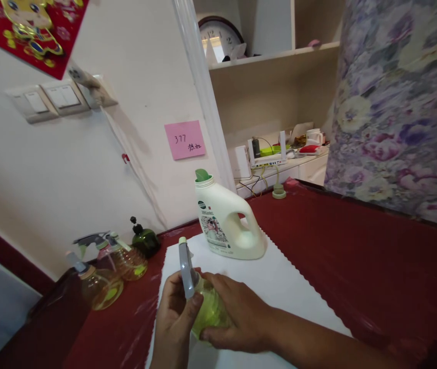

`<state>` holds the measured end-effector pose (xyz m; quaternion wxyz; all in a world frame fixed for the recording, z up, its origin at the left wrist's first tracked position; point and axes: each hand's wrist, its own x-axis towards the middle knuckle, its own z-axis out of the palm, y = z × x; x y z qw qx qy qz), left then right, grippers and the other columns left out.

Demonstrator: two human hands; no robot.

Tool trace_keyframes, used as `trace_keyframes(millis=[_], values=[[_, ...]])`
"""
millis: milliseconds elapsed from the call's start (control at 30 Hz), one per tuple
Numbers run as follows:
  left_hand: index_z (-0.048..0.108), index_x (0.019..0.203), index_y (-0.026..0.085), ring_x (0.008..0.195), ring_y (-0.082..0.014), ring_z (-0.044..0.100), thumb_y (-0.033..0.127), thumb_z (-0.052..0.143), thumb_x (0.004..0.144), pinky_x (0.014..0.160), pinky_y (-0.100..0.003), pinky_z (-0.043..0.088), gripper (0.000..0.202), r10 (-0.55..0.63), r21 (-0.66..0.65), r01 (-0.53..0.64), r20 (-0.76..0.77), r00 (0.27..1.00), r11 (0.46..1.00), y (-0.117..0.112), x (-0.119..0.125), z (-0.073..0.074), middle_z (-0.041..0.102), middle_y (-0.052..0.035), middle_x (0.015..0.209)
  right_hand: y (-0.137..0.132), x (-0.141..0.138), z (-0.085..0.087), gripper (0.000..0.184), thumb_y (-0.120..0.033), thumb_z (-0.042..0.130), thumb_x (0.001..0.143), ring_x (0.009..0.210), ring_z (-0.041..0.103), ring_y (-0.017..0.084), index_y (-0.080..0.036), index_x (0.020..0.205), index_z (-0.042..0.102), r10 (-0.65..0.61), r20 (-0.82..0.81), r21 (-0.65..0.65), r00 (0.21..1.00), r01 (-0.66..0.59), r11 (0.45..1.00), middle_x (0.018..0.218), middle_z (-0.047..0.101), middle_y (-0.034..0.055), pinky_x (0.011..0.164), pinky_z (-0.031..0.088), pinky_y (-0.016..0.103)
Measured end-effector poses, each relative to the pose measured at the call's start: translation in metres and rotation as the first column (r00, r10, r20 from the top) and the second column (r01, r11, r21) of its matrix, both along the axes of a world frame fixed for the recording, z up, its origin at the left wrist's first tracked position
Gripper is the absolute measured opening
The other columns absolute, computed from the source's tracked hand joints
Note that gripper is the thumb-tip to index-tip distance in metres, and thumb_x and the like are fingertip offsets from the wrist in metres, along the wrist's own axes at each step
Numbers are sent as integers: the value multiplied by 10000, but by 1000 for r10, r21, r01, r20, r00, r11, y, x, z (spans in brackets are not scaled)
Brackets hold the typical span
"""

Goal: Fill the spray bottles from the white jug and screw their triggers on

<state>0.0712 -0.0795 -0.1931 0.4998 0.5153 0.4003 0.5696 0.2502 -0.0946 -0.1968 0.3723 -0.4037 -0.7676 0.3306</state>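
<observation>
A spray bottle (211, 307) with a yellow-green see-through body and a grey spray head (186, 269) is held over the white sheet (276, 282). My right hand (241, 310) wraps round the bottle's body from the right. At its neck, my left hand (178, 307) is closed about the spray head, thumb in front and fingers partly hidden behind. Just beyond stands a pale green detergent jug (234, 225), upright and uncapped, with a green spout in its mouth. The bottle's base is partly covered by my right hand.
Several clear spray bottles (103, 287) stand at the left by the wall, near a dark green pump bottle (145, 241). A pale green cap (279, 191) lies on the dark red table (341, 251) at the back. Behind it, a white router (268, 160) trails cables.
</observation>
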Motion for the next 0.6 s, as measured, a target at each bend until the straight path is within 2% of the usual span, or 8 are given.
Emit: trace_keyframes(millis=[133,333,433,600], values=[[689,1028,220,896,-258,722,478,907,706,784,-326,589,466,33,5,-33,-66,997,999,-3,5,8,759,-54,975,1,0,-1,972,-446,841,736,1293,595,384,-254,1569,379,15,-9,-5,1000,-15,1000,1435,619,146,1077,485,571],[705,1101,228,957,-255,703,503,853,778,826,-329,576,449,24,24,-22,-80,996,999,-7,5,5,749,-61,1059,-1,0,0,932,-362,828,734,1265,614,385,-194,1556,421,10,-29,8,1000,-10,1000,1397,642,166,1068,502,571],[701,1136,232,978,-255,694,499,833,805,863,-347,569,444,17,21,-15,-59,998,1000,-10,6,3,738,-65,1093,-3,-1,-1,943,-318,819,731,1278,608,374,-209,1569,400,15,-37,4,999,-15,1000,1415,633,165,1081,497,562],[713,1090,223,977,-247,681,512,805,827,871,-343,547,402,-2,48,4,-52,999,999,-16,12,8,730,-67,1065,-4,-3,-8,897,-265,769,748,1332,576,373,-271,1560,387,30,-60,18,998,-29,999,1475,598,143,1111,467,580]])
